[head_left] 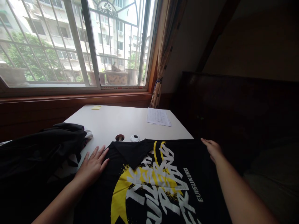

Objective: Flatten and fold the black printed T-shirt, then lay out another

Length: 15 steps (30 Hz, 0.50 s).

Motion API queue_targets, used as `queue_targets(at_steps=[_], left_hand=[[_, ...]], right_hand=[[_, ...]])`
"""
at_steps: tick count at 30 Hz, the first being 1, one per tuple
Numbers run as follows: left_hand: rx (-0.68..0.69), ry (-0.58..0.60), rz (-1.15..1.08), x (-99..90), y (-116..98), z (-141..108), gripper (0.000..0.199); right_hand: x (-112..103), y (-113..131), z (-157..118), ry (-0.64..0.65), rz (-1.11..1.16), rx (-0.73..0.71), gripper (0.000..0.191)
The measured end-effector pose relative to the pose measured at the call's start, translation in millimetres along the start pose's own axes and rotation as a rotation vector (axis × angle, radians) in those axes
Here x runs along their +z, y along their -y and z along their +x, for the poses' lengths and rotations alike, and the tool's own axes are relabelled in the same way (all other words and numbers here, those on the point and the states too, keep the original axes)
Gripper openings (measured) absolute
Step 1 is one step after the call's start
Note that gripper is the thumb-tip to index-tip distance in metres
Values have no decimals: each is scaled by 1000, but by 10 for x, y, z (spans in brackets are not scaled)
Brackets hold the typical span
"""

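A black T-shirt (pixel 210 186) with yellow and white lettering lies spread over the near part of the white table (pixel 116 121). One sleeve is folded inward, its dark corner resting over the print. My left hand (pixel 93 165) lies flat with fingers spread at the shirt's left edge, fingertips partly on the table. At the shirt's far right corner, my right hand (pixel 211 147) pinches the cloth between thumb and fingers.
Dark crumpled clothing (pixel 42 155) is heaped at the left. Papers (pixel 158 117) and a yellow note (pixel 96 107) lie toward the table's back. A cable hole (pixel 120 137) and a round white object (pixel 135 138) sit beyond the shirt. A window and curtain (pixel 161 59) stand behind.
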<state>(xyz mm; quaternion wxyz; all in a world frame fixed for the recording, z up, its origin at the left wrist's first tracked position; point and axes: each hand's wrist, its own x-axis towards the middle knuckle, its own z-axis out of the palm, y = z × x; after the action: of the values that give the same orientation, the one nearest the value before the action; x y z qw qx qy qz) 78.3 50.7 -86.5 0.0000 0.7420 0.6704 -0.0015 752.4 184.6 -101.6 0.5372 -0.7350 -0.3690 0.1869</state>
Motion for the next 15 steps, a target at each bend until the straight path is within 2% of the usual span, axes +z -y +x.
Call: queue_targets(at_steps=[8, 15], left_hand=[[-20, 11, 0, -68, -47, -22, 58], [-30, 27, 10, -84, -54, -16, 59]], right_hand=[[78, 32, 79, -30, -174, -49, 44], [118, 66, 44, -37, -504, -188, 29]])
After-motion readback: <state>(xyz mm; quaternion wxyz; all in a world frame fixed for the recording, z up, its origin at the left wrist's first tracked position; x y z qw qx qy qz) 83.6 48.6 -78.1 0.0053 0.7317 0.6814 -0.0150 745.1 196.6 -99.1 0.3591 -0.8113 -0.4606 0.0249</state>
